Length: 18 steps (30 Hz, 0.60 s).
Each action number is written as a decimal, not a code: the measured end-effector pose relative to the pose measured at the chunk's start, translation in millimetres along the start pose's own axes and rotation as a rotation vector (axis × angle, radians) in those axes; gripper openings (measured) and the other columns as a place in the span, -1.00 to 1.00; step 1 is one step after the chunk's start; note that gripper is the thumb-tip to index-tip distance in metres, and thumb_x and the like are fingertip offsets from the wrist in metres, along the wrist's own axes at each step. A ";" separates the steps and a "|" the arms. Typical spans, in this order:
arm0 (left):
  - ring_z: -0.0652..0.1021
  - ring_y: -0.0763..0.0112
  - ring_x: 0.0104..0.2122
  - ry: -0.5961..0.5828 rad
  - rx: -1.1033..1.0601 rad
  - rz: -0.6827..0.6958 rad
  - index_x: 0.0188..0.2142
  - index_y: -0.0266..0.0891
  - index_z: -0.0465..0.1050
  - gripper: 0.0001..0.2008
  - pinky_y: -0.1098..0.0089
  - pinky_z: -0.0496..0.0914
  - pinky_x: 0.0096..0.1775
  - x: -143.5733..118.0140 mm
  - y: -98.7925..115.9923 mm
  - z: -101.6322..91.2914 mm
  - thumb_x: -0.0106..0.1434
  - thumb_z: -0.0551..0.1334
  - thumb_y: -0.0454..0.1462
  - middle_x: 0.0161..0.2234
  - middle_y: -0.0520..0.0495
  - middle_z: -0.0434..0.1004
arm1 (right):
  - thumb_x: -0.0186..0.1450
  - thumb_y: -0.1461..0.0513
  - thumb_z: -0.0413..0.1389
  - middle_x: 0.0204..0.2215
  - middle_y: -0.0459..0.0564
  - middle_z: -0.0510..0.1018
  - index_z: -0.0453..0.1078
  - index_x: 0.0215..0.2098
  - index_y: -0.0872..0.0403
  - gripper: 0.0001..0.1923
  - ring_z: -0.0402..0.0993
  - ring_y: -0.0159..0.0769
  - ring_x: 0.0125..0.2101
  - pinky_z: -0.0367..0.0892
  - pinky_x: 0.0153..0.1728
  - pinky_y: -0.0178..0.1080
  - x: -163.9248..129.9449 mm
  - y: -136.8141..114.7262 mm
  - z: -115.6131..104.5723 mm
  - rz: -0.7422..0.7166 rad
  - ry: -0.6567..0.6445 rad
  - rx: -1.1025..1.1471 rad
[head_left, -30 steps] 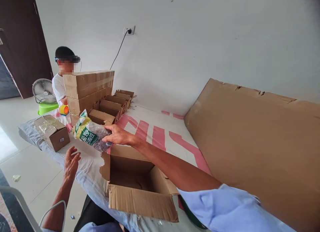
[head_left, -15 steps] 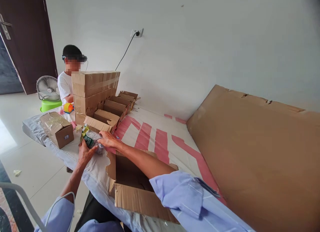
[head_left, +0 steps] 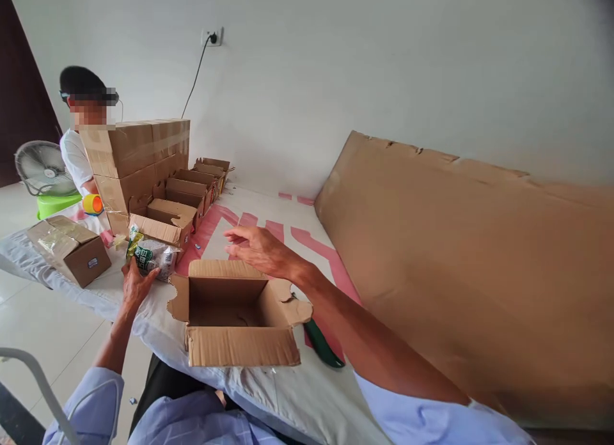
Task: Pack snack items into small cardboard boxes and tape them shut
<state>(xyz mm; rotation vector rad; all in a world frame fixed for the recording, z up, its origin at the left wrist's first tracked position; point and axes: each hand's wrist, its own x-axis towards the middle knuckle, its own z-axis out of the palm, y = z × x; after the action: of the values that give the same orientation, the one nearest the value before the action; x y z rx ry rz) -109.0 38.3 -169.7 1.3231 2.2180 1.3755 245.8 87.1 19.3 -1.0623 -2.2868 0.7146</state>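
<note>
My left hand [head_left: 137, 284] is closed on the near side of a clear plastic bag [head_left: 151, 254] with a green and yellow label and pale contents that I cannot make out. The bag lies at the table's left, beside the open boxes. My right hand [head_left: 261, 250] hovers over the far edge of an open cardboard box [head_left: 242, 346], fingers stretched out and nothing in them. That box stands in front of me with its flaps folded outward, and no goods show inside. A dark green curved object [head_left: 323, 346] lies to its right, partly hidden by a flap.
A row of open boxes [head_left: 167, 231] runs back beside stacked closed boxes [head_left: 132, 151]. A taped box [head_left: 70, 250] sits at the left edge, near an orange tape roll [head_left: 93, 204]. Behind the stack sits another person [head_left: 77, 154]. A large cardboard sheet [head_left: 460, 272] leans at right.
My right hand has left the plastic bag and moved right, over the open box. My left hand stays on the bag. The view has swung to the right.
</note>
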 end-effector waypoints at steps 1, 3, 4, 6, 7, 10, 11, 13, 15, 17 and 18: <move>0.54 -0.32 0.20 0.018 0.027 -0.009 0.20 -0.23 0.42 -0.26 -0.12 0.46 0.17 -1.2 -0.2 -1.4 0.13 0.48 0.06 0.14 -0.42 0.49 | 0.39 0.10 0.25 0.04 0.12 0.72 0.61 0.09 0.03 -0.65 0.64 -0.03 0.04 0.45 0.09 -0.09 -16.7 13.5 -4.6 0.048 0.050 0.030; 0.61 -0.25 0.10 0.043 0.075 -0.020 0.22 -0.25 0.44 -0.24 -0.09 0.50 0.13 -4.3 2.4 -4.4 0.11 0.49 0.03 0.12 -0.41 0.52 | 0.34 0.03 0.29 0.08 0.17 0.70 0.58 0.13 0.02 -0.55 0.62 0.03 0.10 0.44 0.14 -0.01 -48.3 41.5 -6.8 0.161 0.159 0.074; 0.65 -0.21 0.04 0.051 0.081 -0.024 0.24 -0.28 0.44 -0.22 -0.08 0.52 0.11 -6.9 5.1 -6.3 0.11 0.50 0.01 0.13 -0.41 0.53 | 0.29 -0.02 0.32 0.07 0.17 0.69 0.57 0.14 0.02 -0.48 0.62 0.05 0.10 0.44 0.14 0.00 -62.5 54.5 -5.1 0.221 0.209 0.091; 0.69 -0.12 -0.07 0.053 0.078 -0.014 0.24 -0.33 0.45 -0.22 -0.03 0.55 0.06 -16.2 11.8 -10.9 0.11 0.48 -0.01 0.15 -0.42 0.53 | 0.17 -0.09 0.40 0.00 0.15 0.69 0.54 0.15 0.02 -0.33 0.62 0.06 0.04 0.47 0.08 0.00 -86.8 75.2 1.9 0.331 0.269 0.128; 0.69 -0.07 -0.11 0.038 0.066 0.000 0.23 -0.33 0.47 -0.24 0.00 0.57 0.02 -23.5 15.2 -13.5 0.10 0.47 -0.02 0.14 -0.39 0.54 | 0.11 -0.11 0.43 -0.04 0.12 0.68 0.52 0.14 0.02 -0.28 0.62 0.04 0.00 0.49 0.03 -0.01 -96.7 82.0 6.3 0.369 0.272 0.166; 0.68 0.08 -0.19 -0.202 -0.013 0.060 0.14 -0.25 0.54 -0.35 0.14 0.60 -0.13 -56.8 23.3 -22.5 0.07 0.45 -0.06 0.01 -0.24 0.63 | 0.03 -0.12 0.45 -0.19 0.02 0.63 0.49 -0.01 0.03 -0.33 0.60 -0.08 -0.15 0.53 -0.15 -0.11 -117.7 89.4 20.5 0.424 0.160 0.375; 0.67 0.12 -0.21 -0.352 -0.037 0.077 0.10 -0.23 0.56 -0.38 0.19 0.60 -0.18 -70.4 25.1 -25.7 0.05 0.46 -0.08 -0.04 -0.19 0.65 | 0.03 -0.11 0.44 -0.22 -0.01 0.62 0.47 -0.06 0.03 -0.36 0.59 -0.12 -0.19 0.53 -0.22 -0.15 -122.5 89.0 24.9 0.444 0.108 0.460; 0.66 0.19 -0.25 -0.644 -0.047 0.112 0.01 -0.21 0.60 -0.46 0.26 0.59 -0.21 -96.6 28.6 -31.6 0.02 0.48 -0.11 -0.09 -0.16 0.67 | 0.04 -0.10 0.42 -0.28 -0.05 0.58 0.45 -0.14 0.02 -0.44 0.54 -0.19 -0.28 0.52 -0.33 -0.20 -129.7 87.3 32.8 0.502 0.044 0.604; 0.64 0.21 -0.22 -0.787 -0.041 0.156 -0.05 -0.20 0.61 -0.52 0.28 0.59 -0.18 -115.4 34.0 -34.7 0.02 0.49 -0.14 -0.09 -0.16 0.66 | 0.05 -0.09 0.39 -0.34 -0.10 0.53 0.45 -0.20 0.02 -0.50 0.49 -0.25 -0.35 0.50 -0.39 -0.23 -134.4 86.9 39.3 0.552 0.044 0.695; 0.63 0.22 -0.21 -0.770 -0.041 0.187 -0.13 -0.20 0.60 -0.65 0.29 0.57 -0.16 -121.3 43.9 -32.6 0.08 0.42 -0.16 -0.11 -0.16 0.65 | 0.03 -0.06 0.38 -0.42 -0.13 0.49 0.44 -0.28 0.03 -0.55 0.44 -0.29 -0.41 0.48 -0.43 -0.25 -135.5 88.4 44.1 0.563 0.083 0.738; 0.62 0.22 -0.21 -0.732 -0.047 0.209 -0.17 -0.21 0.59 -0.73 0.29 0.56 -0.16 -118.9 50.6 -29.1 0.12 0.37 -0.18 -0.15 -0.16 0.65 | 0.02 -0.05 0.39 -0.45 -0.15 0.46 0.43 -0.32 0.03 -0.57 0.42 -0.31 -0.44 0.47 -0.46 -0.26 -134.0 89.8 45.9 0.557 0.115 0.748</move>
<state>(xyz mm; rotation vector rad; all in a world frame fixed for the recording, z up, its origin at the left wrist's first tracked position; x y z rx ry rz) -28.7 -63.9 -144.1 1.7206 1.5796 0.7875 338.6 19.0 -102.6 -1.2896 -1.3946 1.5206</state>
